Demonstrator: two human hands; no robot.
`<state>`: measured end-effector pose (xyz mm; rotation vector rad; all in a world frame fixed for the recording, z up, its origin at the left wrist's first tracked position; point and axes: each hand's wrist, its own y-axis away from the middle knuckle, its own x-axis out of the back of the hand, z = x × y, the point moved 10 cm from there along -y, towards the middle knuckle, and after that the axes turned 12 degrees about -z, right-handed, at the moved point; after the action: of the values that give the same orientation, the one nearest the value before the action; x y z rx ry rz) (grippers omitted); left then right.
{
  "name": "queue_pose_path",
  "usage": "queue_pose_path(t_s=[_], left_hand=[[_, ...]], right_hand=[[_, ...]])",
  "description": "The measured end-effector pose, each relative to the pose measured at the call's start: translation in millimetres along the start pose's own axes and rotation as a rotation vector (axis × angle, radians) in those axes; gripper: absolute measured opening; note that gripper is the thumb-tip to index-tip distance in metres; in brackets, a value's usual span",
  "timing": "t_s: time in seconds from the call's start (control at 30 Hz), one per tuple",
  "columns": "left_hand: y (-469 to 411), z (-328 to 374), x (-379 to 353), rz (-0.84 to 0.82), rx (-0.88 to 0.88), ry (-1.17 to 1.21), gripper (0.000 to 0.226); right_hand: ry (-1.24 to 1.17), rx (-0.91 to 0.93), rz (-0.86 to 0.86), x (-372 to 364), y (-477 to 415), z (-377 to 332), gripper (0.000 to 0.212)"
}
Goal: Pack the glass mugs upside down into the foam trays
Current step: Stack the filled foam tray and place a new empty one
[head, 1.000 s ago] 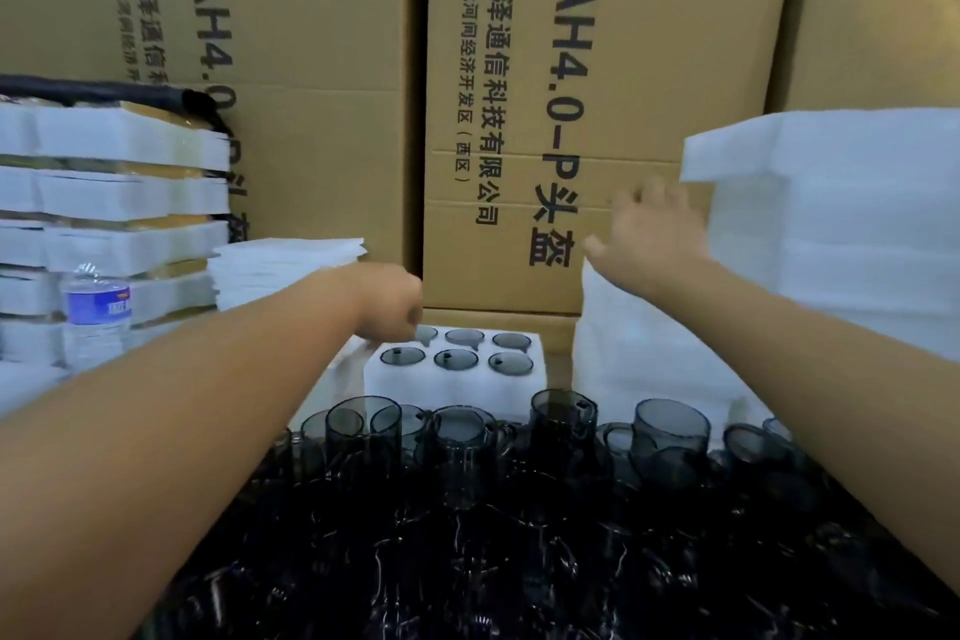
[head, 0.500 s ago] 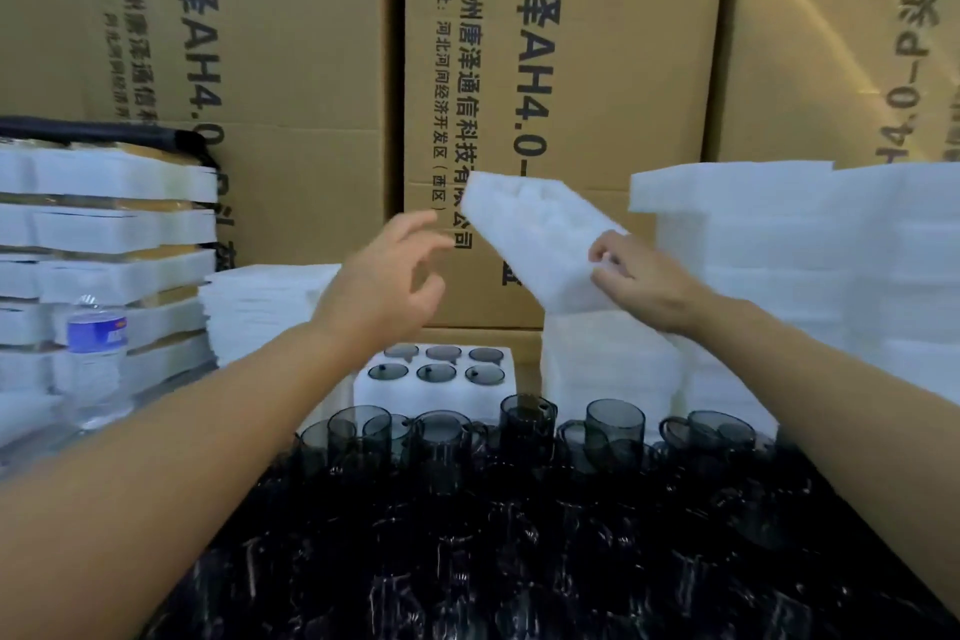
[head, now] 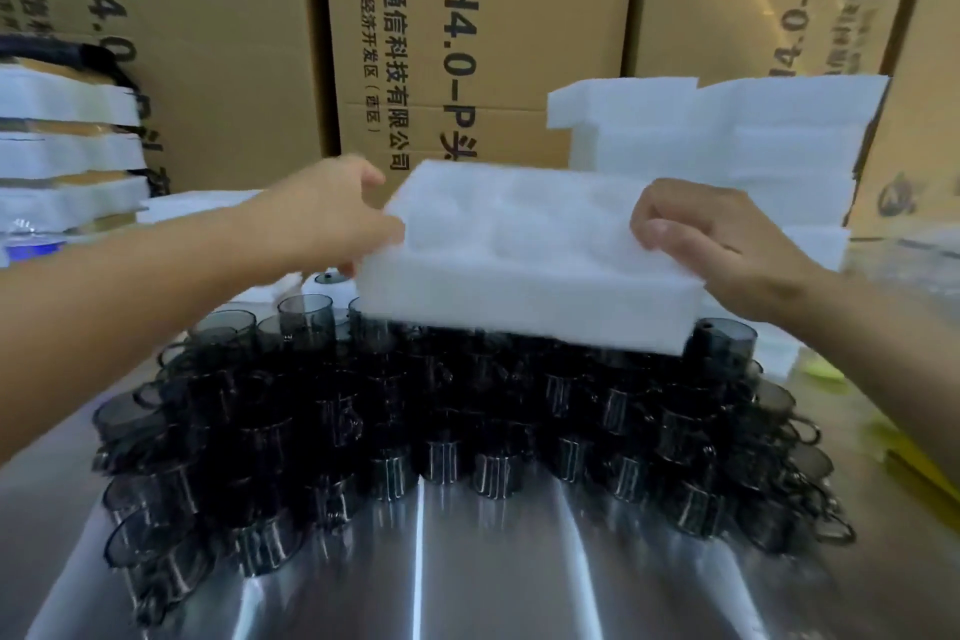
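An empty white foam tray [head: 524, 270] with round pockets is held level above the back rows of the mugs. My left hand [head: 322, 213] grips its left end and my right hand [head: 711, 244] grips its right end, fingers curled over the rim. Below and in front, several dark smoky glass mugs [head: 447, 437] stand packed together on a shiny metal table [head: 493, 577]. Behind the held tray, a corner of a filled foam tray [head: 327, 280] with a mug in it shows.
A stack of empty foam trays [head: 727, 151] rises at the back right. Packed foam trays [head: 67, 156] are stacked at the left, with a water bottle [head: 31, 242] in front of them. Thin foam sheets [head: 197, 205] lie behind my left arm. Cardboard boxes [head: 467, 31] form the back wall.
My right hand pulled a foam tray off the right stack and brought it down toward me. My left hand left the filled tray and took the new tray's left end. The view tilted down.
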<state>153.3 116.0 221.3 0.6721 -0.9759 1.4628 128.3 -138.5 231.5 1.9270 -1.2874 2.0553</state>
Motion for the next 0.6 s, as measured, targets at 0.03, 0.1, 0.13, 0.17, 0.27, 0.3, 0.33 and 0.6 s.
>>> queue_pose_path(t_s=[0.03,0.1,0.13,0.17,0.27,0.3,0.33,0.6], left_hand=[[13,2,-14,-0.057,0.005,-0.093,0.052],[48,3,-53,-0.186,-0.020,-0.273,0.051],[67,0,-76,-0.250,-0.031,-0.343,0.057],[87,-3,-97,-0.301,-0.048,-0.400,0.067],[135,-19,-148,-0.403,-0.046,-0.495,0.082],[145,-23,-159,-0.434,-0.031,-0.493,0.083],[150,-28,-166,-0.460,-0.019,-0.486,0.083],[145,-35,-194,-0.442,0.025,-0.475,0.076]], right_hand=[[-0.003,0.019,-0.019,0,11,-9,0.043],[-0.002,0.075,-0.071,-6,34,-30,0.041],[-0.007,0.109,-0.108,-12,45,-41,0.038],[-0.017,0.141,-0.156,-21,56,-51,0.035],[-0.017,0.193,-0.318,-61,95,-69,0.029],[-0.015,0.184,-0.365,-77,108,-68,0.023],[-0.020,0.159,-0.408,-91,119,-63,0.018],[-0.106,-0.246,-0.601,-161,145,-11,0.030]])
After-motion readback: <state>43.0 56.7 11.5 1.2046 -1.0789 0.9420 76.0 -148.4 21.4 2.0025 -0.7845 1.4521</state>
